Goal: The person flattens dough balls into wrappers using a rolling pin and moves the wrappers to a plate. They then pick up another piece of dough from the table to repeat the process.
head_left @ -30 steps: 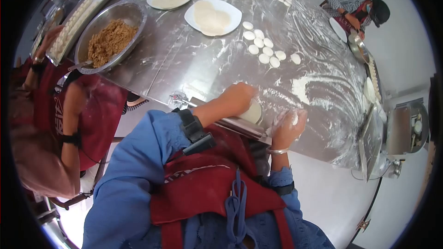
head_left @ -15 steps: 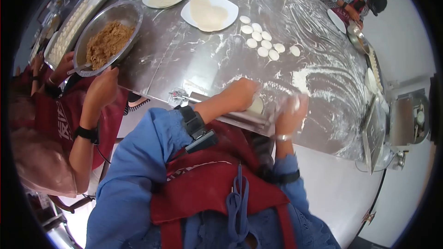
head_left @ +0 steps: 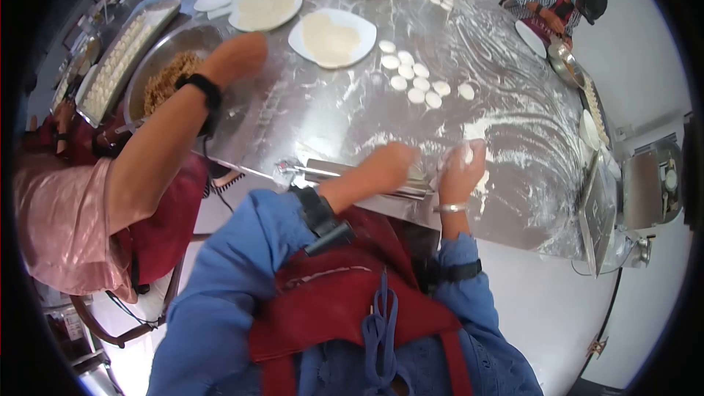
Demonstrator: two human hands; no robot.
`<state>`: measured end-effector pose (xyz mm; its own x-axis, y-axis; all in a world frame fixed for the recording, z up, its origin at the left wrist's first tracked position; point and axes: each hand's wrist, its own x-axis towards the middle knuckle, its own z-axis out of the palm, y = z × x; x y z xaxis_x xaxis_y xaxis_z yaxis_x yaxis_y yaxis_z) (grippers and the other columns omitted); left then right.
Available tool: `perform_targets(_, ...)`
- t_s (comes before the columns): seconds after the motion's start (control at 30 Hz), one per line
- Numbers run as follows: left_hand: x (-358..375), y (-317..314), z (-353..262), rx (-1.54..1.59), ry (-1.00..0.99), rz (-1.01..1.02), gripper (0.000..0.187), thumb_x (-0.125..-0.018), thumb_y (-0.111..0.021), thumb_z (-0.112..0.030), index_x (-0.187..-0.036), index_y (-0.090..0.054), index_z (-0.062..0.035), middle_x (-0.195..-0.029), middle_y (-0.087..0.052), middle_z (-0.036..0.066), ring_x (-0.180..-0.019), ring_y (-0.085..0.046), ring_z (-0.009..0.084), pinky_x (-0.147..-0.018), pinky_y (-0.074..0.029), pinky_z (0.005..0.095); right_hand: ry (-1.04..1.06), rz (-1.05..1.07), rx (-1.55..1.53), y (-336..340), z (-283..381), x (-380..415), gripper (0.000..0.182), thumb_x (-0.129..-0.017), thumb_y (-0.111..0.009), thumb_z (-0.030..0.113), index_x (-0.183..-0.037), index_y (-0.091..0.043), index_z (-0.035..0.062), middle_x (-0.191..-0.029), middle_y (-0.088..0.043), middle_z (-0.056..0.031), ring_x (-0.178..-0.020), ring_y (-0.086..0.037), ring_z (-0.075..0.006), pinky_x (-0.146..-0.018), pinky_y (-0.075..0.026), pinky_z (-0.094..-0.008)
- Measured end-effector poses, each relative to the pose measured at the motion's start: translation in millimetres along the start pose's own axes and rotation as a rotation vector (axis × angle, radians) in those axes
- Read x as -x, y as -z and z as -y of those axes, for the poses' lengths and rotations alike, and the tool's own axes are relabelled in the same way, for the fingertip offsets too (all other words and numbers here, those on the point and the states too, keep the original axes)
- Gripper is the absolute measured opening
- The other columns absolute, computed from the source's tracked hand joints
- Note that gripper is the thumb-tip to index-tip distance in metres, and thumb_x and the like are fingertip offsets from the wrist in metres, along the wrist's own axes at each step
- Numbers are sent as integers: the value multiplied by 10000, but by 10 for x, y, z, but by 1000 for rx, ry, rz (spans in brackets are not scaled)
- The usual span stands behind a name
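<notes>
Floured steel table (head_left: 315, 99) bears a bowl (head_left: 159, 57) of brown filling (head_left: 164, 86); hands (head_left: 394, 164) curled, grip unclear.

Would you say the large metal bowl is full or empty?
Partly full: brown filling lies in the bowl, below bare inner wall; a co-worker's forearm hides some.

We see our left hand (head_left: 389, 167) over the metal roller (head_left: 323, 169) at the table's (head_left: 521, 209) edge, our right hand (head_left: 461, 170) near its end; blur leaves our grip unclear. Beyond lie dough discs (head_left: 416, 95) and a plate (head_left: 366, 37). A co-worker's arm (head_left: 165, 132) crosses the filling bowl (head_left: 202, 35).
</notes>
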<state>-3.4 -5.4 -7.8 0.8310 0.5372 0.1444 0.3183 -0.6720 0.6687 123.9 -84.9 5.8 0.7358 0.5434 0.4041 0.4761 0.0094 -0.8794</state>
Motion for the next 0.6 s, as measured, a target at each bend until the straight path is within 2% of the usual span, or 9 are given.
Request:
perform_targets(0.17,25,8,-54,20,50,-25,192,-729,-563,-151,-878,-566,-30,-795,-592,192,-780,-565,375,-702,-456,431,258,-29,175,-34,-1,-67,96,-810,-467,67,-753,-397,34,-601,-437,-78,-552,-483,-164,-523,-394,-312)
perform_targets(0.23,55,132,33,53,17,18,188,-731,-567,-157,-875,-574,-37,-796,-595,183,-778,-568,369,-703,-460,416,-186,44,-296,107,184,177,85,-831,-448,66,-763,-399,49,-593,-435,-58,-482,-446,-123,-441,-379,-259)
perform_targets(0.27,86,181,77,95,-18,82,183,-734,-572,-164,-872,-582,-45,-796,-598,175,-775,-571,364,-703,-465,402,-183,44,-303,146,213,242,85,-831,-448,66,-763,-399,49,-593,-435,-58,-482,-446,-123,-441,-379,-259)
perform_targets(0.33,-1,392,182,239,-27,-41,173,-744,-586,-185,-856,-596,-54,-797,-604,162,-780,-579,343,-719,-468,373,-148,11,-332,192,241,338,85,-846,-435,70,-771,-394,61,-586,-435,-38,-441,-420,-90,-388,-356,-219)
perform_targets(0.4,-142,775,304,185,82,-262,163,-772,-585,-184,-872,-613,-59,-830,-618,135,-766,-604,251,-720,-469,337,-114,14,-286,191,281,330,89,-847,-437,71,-770,-393,58,-584,-437,-38,-446,-426,-93,-396,-359,-225)
perform_targets(0.43,-253,903,564,213,129,-345,254,-763,-573,-180,-972,-588,-38,-899,-608,177,-835,-589,321,-736,-468,372,-71,25,-233,195,291,308,93,-847,-439,73,-770,-391,55,-582,-439,-39,-450,-432,-97,-404,-363,-231)
perform_targets(0.5,-398,1202,831,278,325,-729,315,-763,-576,-176,-1042,-559,-31,-953,-599,179,-881,-578,319,-783,-455,385,-66,27,-223,163,266,240,95,-847,-443,72,-771,-390,55,-580,-440,-38,-457,-437,-98,-407,-362,-231)
perform_targets(0.53,-412,1218,849,280,318,-724,315,-763,-576,-176,-1042,-559,-31,-953,-599,179,-881,-578,319,-783,-455,385,-60,40,-213,153,244,222,98,-847,-447,72,-771,-388,54,-579,-441,-37,-463,-442,-99,-410,-361,-231)
perform_targets(0.6,-508,1245,858,-89,348,-942,358,-757,-584,-171,-1082,-543,-27,-1005,-588,174,-942,-559,316,-838,-430,385,-62,28,-249,131,191,198,97,-848,-451,72,-774,-391,53,-579,-445,-40,-466,-444,-99,-411,-360,-231)
